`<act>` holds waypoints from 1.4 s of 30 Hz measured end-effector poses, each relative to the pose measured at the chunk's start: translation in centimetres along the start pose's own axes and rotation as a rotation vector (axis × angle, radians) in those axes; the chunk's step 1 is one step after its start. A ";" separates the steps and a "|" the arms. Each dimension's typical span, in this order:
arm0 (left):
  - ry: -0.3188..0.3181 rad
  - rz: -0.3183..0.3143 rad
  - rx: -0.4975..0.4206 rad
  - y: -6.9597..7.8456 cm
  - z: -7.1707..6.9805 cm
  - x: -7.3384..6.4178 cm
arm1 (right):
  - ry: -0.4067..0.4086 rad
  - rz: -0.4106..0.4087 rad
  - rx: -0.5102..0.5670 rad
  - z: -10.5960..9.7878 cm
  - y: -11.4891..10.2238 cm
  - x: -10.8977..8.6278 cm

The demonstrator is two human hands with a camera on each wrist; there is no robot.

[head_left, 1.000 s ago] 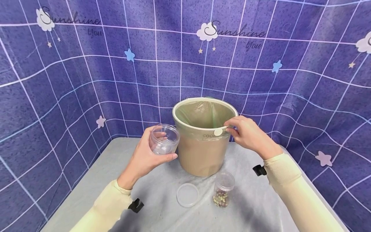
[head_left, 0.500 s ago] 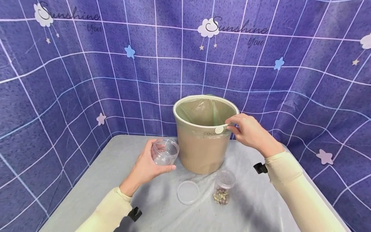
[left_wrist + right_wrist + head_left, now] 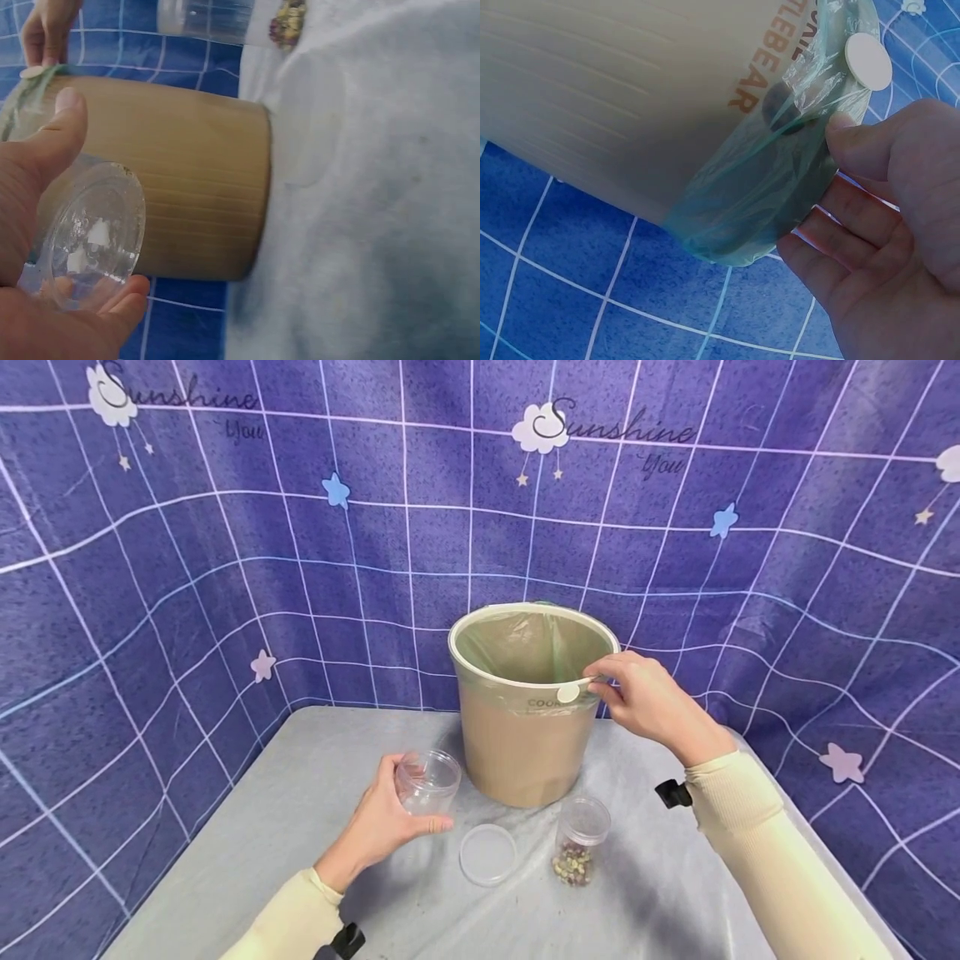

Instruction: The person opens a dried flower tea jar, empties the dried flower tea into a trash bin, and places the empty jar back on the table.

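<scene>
My left hand (image 3: 386, 818) grips a clear plastic jar (image 3: 431, 785) by its side, just left of the bin and low over the table. The jar is lidless, and nothing shows inside; the left wrist view looks at its round base (image 3: 97, 232). At the right front of the tan trash bin (image 3: 521, 747), my right hand (image 3: 648, 702) pinches the rim, thumb outside near the white round tab (image 3: 567, 693). A thin green bag (image 3: 742, 187) lines the bin and folds over its edge. In front lies a round clear lid (image 3: 488, 855).
A second clear jar (image 3: 582, 835), capped and partly filled with small dried yellow-green and purplish bits, stands in front of the bin. Grey cloth covers the table (image 3: 300, 760). A blue gridded curtain (image 3: 375, 560) rises behind and along both sides.
My left hand has lowered the clear jar from beside the bin's upper wall toward the table. The right hand stays at the bin's rim.
</scene>
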State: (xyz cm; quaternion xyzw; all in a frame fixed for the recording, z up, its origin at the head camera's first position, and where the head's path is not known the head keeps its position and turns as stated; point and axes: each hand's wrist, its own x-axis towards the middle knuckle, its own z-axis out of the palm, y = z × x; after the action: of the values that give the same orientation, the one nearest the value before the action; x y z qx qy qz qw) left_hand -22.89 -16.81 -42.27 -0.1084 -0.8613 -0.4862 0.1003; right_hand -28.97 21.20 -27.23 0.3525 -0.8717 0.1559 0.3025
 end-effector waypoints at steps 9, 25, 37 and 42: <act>-0.007 -0.068 0.011 -2.8 1.2 -1.4 | -0.004 0.005 0.001 0.3 0.1 -0.2; -0.054 -0.122 -0.085 -5.7 2.5 -2.6 | 0.012 -0.002 0.002 0.6 0.5 -0.5; -0.083 -0.115 0.025 -6.2 3.0 -2.6 | 0.027 -0.016 0.003 0.2 0.4 0.0; -0.070 -0.090 0.061 -6.1 3.0 -2.7 | 0.030 -0.015 0.007 0.2 0.5 0.0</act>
State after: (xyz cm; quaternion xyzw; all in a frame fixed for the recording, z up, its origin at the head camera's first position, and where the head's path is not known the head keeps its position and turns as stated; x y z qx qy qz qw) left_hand -22.21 -17.60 -49.53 -0.0834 -0.8827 -0.4596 0.0512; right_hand -29.41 21.41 -27.42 0.3579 -0.8639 0.1618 0.3153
